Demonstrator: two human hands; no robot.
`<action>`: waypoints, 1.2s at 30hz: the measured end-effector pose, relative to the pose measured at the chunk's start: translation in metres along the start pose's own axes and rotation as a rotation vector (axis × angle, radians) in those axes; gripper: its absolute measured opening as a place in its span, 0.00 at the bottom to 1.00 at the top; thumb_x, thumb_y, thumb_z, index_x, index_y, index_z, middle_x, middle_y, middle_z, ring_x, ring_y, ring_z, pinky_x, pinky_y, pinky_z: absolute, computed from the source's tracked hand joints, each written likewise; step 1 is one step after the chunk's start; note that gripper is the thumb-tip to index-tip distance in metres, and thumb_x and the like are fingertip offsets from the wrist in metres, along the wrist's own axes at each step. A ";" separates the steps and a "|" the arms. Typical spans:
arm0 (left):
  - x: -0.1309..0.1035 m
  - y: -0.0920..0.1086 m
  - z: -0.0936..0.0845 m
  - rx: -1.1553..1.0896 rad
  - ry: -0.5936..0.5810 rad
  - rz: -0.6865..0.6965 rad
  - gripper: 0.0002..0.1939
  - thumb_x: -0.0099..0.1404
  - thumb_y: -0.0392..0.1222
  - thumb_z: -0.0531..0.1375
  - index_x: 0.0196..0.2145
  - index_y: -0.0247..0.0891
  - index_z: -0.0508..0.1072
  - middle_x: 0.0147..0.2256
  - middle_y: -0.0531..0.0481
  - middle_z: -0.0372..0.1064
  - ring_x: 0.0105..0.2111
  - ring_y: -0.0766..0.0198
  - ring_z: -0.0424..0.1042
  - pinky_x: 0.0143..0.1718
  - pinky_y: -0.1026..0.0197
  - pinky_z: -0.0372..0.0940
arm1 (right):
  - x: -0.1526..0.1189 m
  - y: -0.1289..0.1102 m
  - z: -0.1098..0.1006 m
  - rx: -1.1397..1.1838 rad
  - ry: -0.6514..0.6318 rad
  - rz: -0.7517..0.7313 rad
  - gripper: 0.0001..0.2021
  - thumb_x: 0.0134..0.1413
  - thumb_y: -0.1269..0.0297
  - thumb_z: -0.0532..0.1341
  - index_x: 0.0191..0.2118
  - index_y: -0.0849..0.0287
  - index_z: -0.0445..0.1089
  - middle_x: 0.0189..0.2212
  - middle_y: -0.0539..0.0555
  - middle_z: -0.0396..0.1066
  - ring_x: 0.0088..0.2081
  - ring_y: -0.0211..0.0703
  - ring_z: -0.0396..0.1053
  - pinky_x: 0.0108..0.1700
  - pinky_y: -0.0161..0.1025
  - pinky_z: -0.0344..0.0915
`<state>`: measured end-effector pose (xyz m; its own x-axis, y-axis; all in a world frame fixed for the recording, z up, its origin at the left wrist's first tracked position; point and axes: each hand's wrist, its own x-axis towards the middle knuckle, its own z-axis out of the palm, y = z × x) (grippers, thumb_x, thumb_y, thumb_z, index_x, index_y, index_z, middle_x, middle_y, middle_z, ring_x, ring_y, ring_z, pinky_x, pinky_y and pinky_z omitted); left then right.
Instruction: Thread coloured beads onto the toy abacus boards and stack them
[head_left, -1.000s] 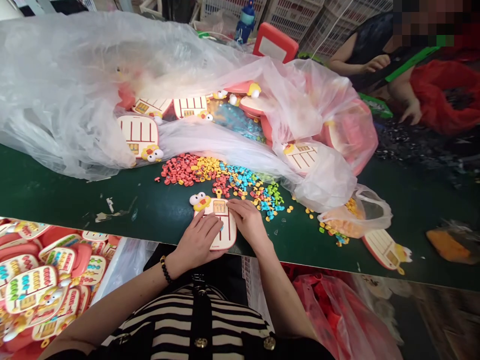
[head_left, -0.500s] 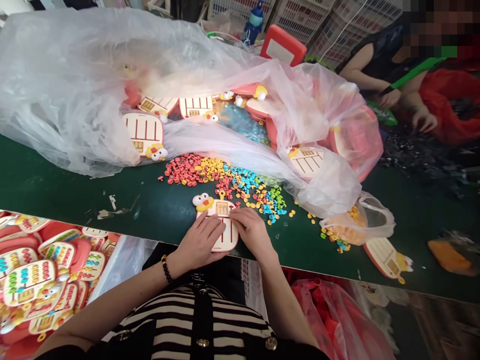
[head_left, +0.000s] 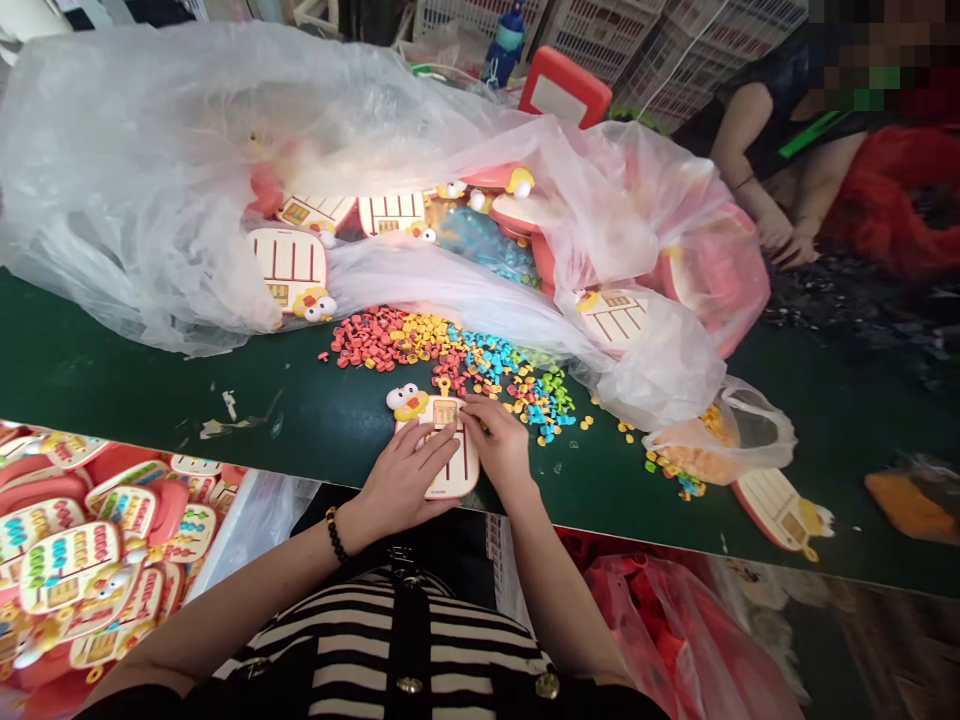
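A cream toy board [head_left: 466, 462] with red slots and a yellow duck head with bulging eyes lies on the green table in front of me. My left hand [head_left: 409, 468] holds it from the left, fingers laid across its face and covering part of the slots. At the board's upper right corner my right hand [head_left: 497, 440] is pinched, its fingertips touching the board. Whatever is between those fingertips is too small and hidden to make out. Just beyond the board spreads a pile of small red, yellow, blue and green pieces [head_left: 491, 358].
Clear plastic sheeting [head_left: 187, 200] covers more slotted boards [head_left: 291, 262] behind the pile. Another board [head_left: 776, 508] lies at the right edge. Boards filled with coloured pieces [head_left: 71, 565] are heaped at lower left. A co-worker's hands [head_left: 787, 240] are at far right.
My right hand has shifted up slightly along the board's right edge. A red bit seen at its fingertips before is now hidden. The co-worker's hands have come together.
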<state>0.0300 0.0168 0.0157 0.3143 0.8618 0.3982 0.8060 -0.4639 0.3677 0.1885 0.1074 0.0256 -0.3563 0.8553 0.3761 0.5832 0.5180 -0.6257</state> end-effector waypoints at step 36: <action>-0.003 0.000 -0.001 0.026 0.018 0.070 0.22 0.65 0.52 0.57 0.51 0.35 0.69 0.49 0.41 0.69 0.52 0.51 0.65 0.61 0.44 0.55 | -0.021 -0.016 0.008 -0.341 -0.231 -0.002 0.21 0.66 0.61 0.49 0.62 0.55 0.59 0.62 0.57 0.61 0.65 0.51 0.55 0.63 0.54 0.53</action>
<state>0.0288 0.0145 0.0150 0.3610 0.8236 0.4375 0.7954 -0.5168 0.3166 0.1813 0.0815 0.0225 -0.4893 0.8513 0.1894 0.7771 0.5242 -0.3484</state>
